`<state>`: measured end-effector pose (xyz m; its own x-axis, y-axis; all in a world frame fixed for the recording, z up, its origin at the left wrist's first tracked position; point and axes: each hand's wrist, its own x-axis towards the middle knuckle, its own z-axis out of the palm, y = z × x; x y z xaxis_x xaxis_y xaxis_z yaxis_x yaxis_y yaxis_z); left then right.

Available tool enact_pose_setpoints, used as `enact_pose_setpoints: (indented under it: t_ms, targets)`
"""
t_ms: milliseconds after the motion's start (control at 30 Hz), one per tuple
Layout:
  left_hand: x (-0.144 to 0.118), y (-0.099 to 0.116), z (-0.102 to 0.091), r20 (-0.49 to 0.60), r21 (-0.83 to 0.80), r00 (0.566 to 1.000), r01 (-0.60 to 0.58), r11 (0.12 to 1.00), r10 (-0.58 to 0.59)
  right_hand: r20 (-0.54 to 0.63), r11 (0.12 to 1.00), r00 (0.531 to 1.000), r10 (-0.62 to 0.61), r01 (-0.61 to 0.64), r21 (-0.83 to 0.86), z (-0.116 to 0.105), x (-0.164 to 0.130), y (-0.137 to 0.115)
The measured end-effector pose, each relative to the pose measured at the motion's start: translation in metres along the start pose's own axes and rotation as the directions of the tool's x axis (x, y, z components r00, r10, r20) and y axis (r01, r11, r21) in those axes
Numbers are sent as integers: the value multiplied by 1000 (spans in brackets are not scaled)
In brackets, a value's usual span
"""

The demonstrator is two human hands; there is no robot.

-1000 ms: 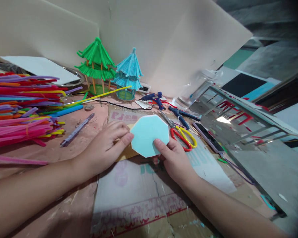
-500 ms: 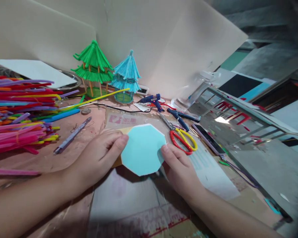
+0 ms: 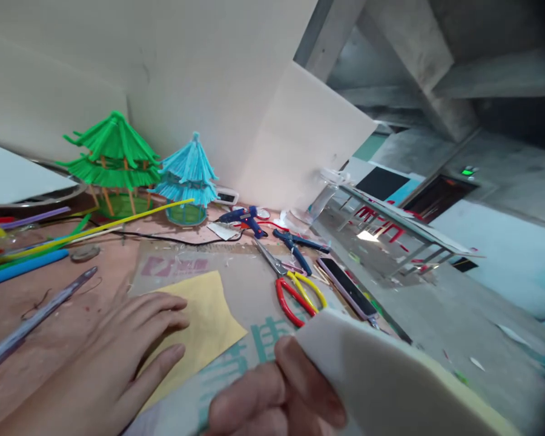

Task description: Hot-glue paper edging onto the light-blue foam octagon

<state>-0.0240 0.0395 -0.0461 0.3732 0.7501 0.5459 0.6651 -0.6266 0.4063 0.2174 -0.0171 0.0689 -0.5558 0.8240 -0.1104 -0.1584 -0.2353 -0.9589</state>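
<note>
My left hand (image 3: 136, 339) lies palm down with its fingers apart, over a yellow sheet of paper (image 3: 209, 321) with one uneven edge. Nothing shows in its grip. Closer to the camera, my right hand (image 3: 281, 393) is closed on a pale foam board (image 3: 372, 369) at the lower right. Its thick edge and one corner show; the frame cuts off the rest. Beyond it lie scissors (image 3: 300, 297) with one red and one yellow handle.
A green pipe-cleaner pavilion (image 3: 118, 157) and a blue one (image 3: 188, 175) stand at the back. Near them lie a blue glue gun (image 3: 245, 219), dark blue pliers (image 3: 297, 245) and a phone (image 3: 347, 287). A pen (image 3: 39, 321) and loose pipe cleaners (image 3: 27, 269) are at left.
My left hand has let go of the light-blue octagon and moved down onto the yellow paper. My right hand has come nearer the camera with the board. The view has tilted up and right.
</note>
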Motion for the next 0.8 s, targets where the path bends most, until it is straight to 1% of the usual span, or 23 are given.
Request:
enact_pose_setpoints:
  t_ms: [33,67,100,133,167,200,233,267,300,367,433,467,500,567,667,800]
  targets:
    - [-1,-1,1,12,6,999,-38,999,38,49,996,998,49,-52,71,-5,0,3]
    - [0,0,1,28,6,999,-37,999,37,48,985,996,77,-83,153,-11,2,6]
    - [2,3,-2,38,3,999,-24,1000,24,-14,975,997,76,-71,212,-16,6,9]
    - [5,7,-6,46,-4,999,-13,1000,13,-135,978,990,38,-10,208,-22,10,13]
    - [8,13,-11,73,-10,997,-4,1000,5,-266,987,964,-14,55,149,-26,15,17]
    - [12,18,-17,101,-13,995,-3,1000,4,-374,994,925,-67,96,59,-29,19,20]
    - [16,23,-23,137,-15,991,-4,1000,6,-440,993,890,-120,108,-53,-30,23,23]
    - [19,28,-28,148,-18,989,-6,1000,9,-460,981,873,-163,95,-167,-31,25,25]
    - [21,32,-32,130,-25,991,-10,1000,13,-454,961,869,-198,81,-263,-30,26,27]
    - [21,37,-39,38,-47,999,-36,998,38,-434,928,870,-234,66,-367,-28,27,29]
    - [19,39,-43,-32,-96,998,-59,994,57,-412,919,878,-245,76,-386,-26,26,30]
    - [18,39,-43,-38,-130,998,-56,990,51,-398,922,884,-245,85,-379,-25,26,31]
    - [17,39,-43,-28,-169,999,-40,985,35,-383,924,891,-243,93,-370,-24,26,32]
    - [17,39,-42,9,-240,1000,29,970,-28,-358,922,899,-251,109,-371,-23,27,33]
    - [20,39,-40,55,-311,993,116,943,-104,-338,914,900,-276,137,-382,-20,28,36]
    - [23,39,-39,110,-348,987,150,925,-119,-330,932,901,-281,174,-318,-16,30,39]
